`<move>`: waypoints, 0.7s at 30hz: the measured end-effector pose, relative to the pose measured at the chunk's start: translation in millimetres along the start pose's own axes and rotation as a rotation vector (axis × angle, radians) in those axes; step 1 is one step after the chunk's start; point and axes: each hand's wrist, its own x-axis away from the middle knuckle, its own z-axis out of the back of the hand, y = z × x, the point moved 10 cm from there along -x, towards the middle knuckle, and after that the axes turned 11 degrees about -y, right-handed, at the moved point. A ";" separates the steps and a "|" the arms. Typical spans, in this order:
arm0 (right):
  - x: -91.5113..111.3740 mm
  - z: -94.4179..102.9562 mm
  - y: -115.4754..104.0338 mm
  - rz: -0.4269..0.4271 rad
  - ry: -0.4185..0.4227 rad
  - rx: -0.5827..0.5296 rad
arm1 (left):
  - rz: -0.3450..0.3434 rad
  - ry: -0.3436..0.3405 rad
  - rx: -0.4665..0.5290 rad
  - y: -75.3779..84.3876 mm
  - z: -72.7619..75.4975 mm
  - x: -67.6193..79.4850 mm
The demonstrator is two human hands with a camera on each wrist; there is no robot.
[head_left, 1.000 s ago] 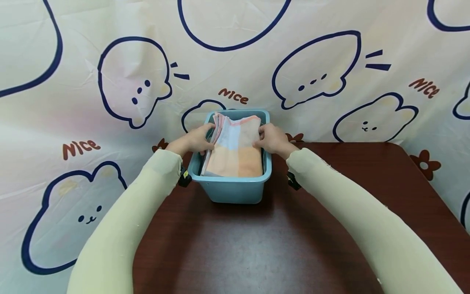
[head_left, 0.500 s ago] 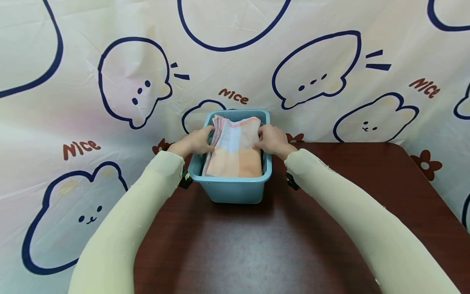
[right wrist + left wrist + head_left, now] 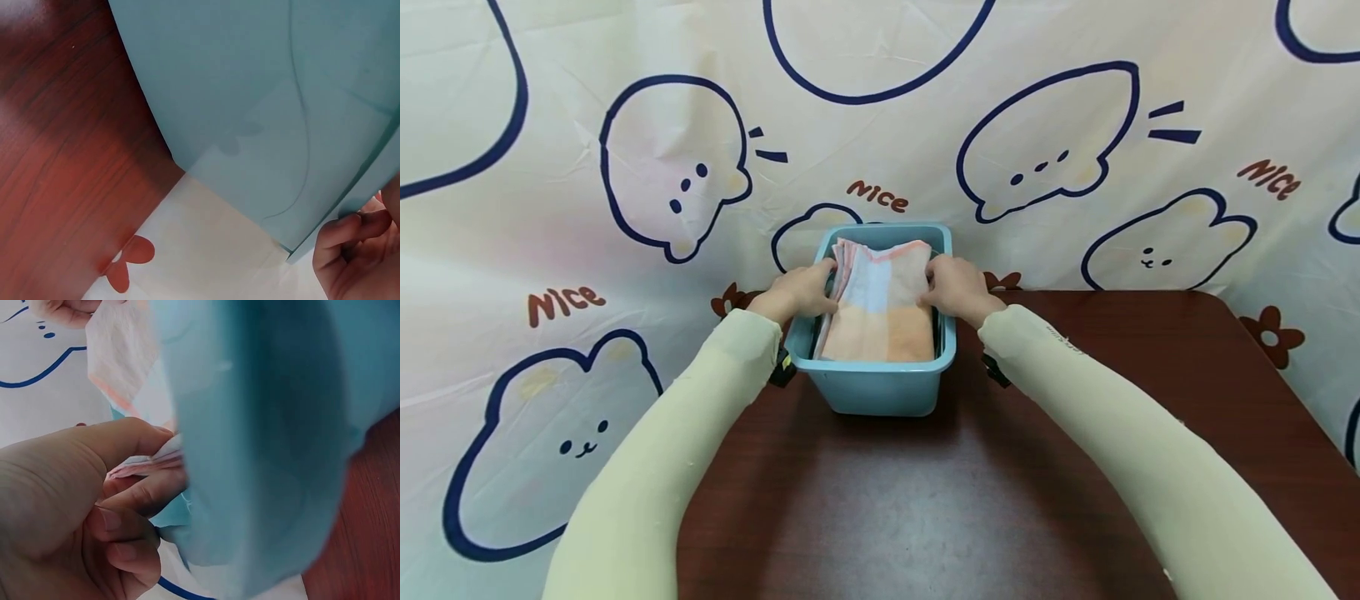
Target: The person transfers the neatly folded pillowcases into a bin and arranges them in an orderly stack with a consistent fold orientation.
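A folded towel (image 3: 876, 312) with pale peach, orange and blue blocks and a pinkish edge lies in a light blue plastic bin (image 3: 876, 392), nearly filling its opening. At its left side my left hand (image 3: 797, 292) pinches the layered edge; in the left wrist view the thumb is above and a finger (image 3: 147, 494) beneath the folds. My right hand (image 3: 958, 287) holds the towel's right edge, thumb on top. Seen from the right wrist, curled fingers (image 3: 353, 240) show at the bin's rim, while the towel is mostly hidden behind the bin wall.
The bin stands on a dark reddish-brown table (image 3: 895, 492), towards its back edge. Behind hangs a pale curtain (image 3: 865, 150) printed with blue outlines, brown flowers and words. Both sleeved forearms reach in from the front.
The towel has sunk slightly lower in the bin, its far edge moving down and nearer. Both hands moved a little with it and kept their grip; the bin stayed put.
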 end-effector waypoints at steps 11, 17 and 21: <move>-2.1 -1.5 1.8 0.009 0.014 0.035 | 0.004 0.029 -0.002 1.4 -1.2 3.6; 0.4 -3.3 4.7 0.033 0.018 -0.046 | -0.022 0.031 0.023 1.4 -3.8 3.1; 2.5 -3.2 6.7 0.053 0.011 -0.113 | -0.041 0.034 0.041 2.5 -3.0 5.2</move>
